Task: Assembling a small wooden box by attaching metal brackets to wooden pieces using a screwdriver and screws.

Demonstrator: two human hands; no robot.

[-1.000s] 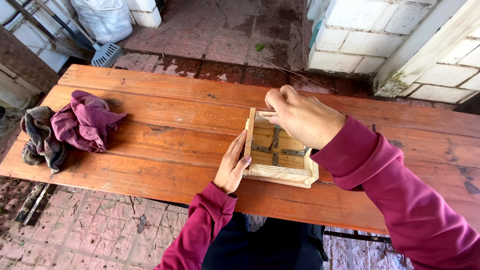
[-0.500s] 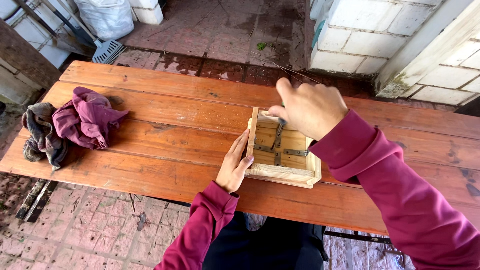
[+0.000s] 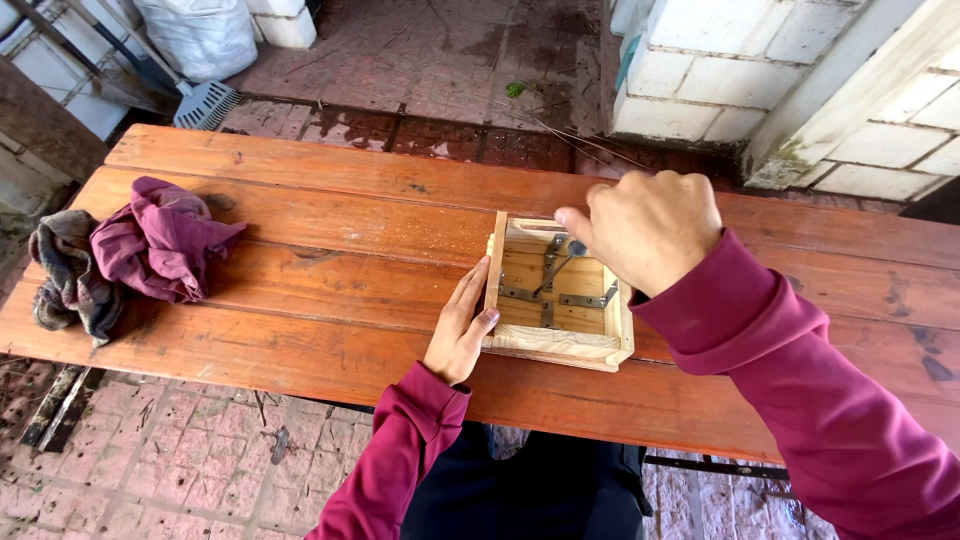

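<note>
Box (image 3: pixel 556 345), a small open wooden frame with metal brackets inside, sits mid-table (image 3: pixel 300 200). Left hand (image 3: pixel 459 333) presses flat against its side; right hand (image 3: pixel 648 228) pinches a thin tool (image 3: pixel 556 270). Loose bracing could let it slide, slipping the tool.

One head-worn camera looks steeply down, close over the wooden table (image 3: pixel 300 200)

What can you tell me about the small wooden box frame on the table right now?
The small pale wooden box frame is open-topped and roughly square, built of light planks. Grey metal brackets are fixed across its slatted floor. It lies flat on the reddish-brown plank table, near the front edge. The left hand rests flat against its left wall; the right hand holds a thin dark-tipped tool down into it.
</note>
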